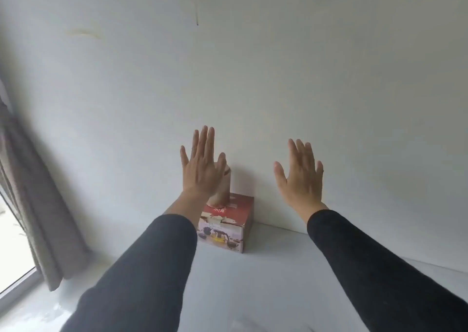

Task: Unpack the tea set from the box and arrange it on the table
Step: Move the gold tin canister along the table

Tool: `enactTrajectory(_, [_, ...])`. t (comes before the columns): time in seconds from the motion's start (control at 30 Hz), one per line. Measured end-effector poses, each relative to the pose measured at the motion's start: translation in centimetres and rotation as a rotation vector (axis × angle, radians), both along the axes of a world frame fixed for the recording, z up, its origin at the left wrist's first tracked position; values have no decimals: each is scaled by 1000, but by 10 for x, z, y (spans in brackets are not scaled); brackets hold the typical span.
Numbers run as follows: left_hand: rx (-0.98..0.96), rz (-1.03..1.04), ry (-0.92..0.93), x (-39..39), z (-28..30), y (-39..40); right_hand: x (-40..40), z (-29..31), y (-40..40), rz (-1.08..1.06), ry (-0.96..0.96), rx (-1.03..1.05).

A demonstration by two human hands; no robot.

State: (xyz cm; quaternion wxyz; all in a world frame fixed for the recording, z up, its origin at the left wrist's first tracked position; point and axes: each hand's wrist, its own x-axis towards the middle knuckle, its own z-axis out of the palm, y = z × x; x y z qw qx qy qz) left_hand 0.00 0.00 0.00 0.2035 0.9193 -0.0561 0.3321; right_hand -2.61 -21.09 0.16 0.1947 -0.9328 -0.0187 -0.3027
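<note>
A red cardboard box [235, 224] printed with a teapot and cups stands closed on the white table [278, 276], against the wall. A beige cylinder [224, 187] stands on its top, partly hidden behind my left hand. My left hand [202, 167] is raised flat with fingers apart, above and in front of the box, holding nothing. My right hand [300, 173] is raised the same way to the right of the box, empty. Both arms wear dark sleeves.
A white wall [253, 65] rises right behind the box. A grey curtain [33, 192] hangs at the left beside a window [12, 250]. The table surface stretches from the box toward me and to the right.
</note>
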Motion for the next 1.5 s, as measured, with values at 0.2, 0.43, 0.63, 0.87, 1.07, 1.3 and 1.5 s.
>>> enactTrajectory(0.2, [34, 33, 246, 48, -57, 61, 49, -52, 74, 88, 212, -14])
enactTrajectory(0.43, [6, -105, 487, 120, -108, 95, 111, -112, 137, 117, 372, 233])
enactTrajectory(0.63, [-66, -306, 596, 158, -134, 89, 148, -146, 145, 82, 558, 481])
enactTrajectory(0.87, [-192, -372, 484, 173, -144, 76, 159, -154, 151, 155, 511, 621])
enactTrajectory(1.07, [-199, -349, 431, 159, -138, 62, 153, -159, 148, 91, 425, 601])
enactTrajectory(1.3, [-197, -341, 435, 125, -118, 17, 118, -141, 105, 85, 374, 600])
enactTrajectory(1.5, [-231, -376, 437, 75, -95, -53, 69, -122, 28, 70, 352, 545])
